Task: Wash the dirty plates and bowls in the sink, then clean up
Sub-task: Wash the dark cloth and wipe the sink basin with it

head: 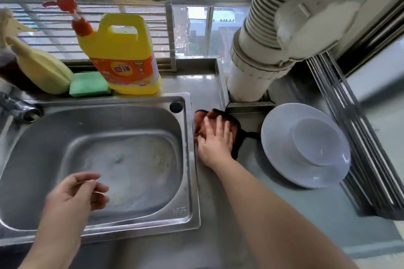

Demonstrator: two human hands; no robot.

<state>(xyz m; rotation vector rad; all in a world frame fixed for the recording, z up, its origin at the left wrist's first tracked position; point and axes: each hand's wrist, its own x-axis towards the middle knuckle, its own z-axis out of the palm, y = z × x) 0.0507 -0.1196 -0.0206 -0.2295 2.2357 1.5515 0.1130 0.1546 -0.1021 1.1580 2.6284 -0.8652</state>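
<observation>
**Dishes washed, wiping the desk beside the sink**

A white bowl [317, 141] sits upside down on a white plate [282, 159] near the desk's right edge, likely left to drain. The sink [188, 159] holds no dishes, only a soapy film, so washing looks done and clean-up is under way. The right hand [215, 140] presses a dark reddish cloth [235, 135] flat against the steel desk [251, 192] just beside the sink's right rim, fingers spread. The left hand [75, 192] hovers over the basin, fingers loosely curled, holding nothing. Along the back edge stand a yellow detergent jug [122, 57] and green sponge [89, 84], below a barred window [192, 28].
</observation>
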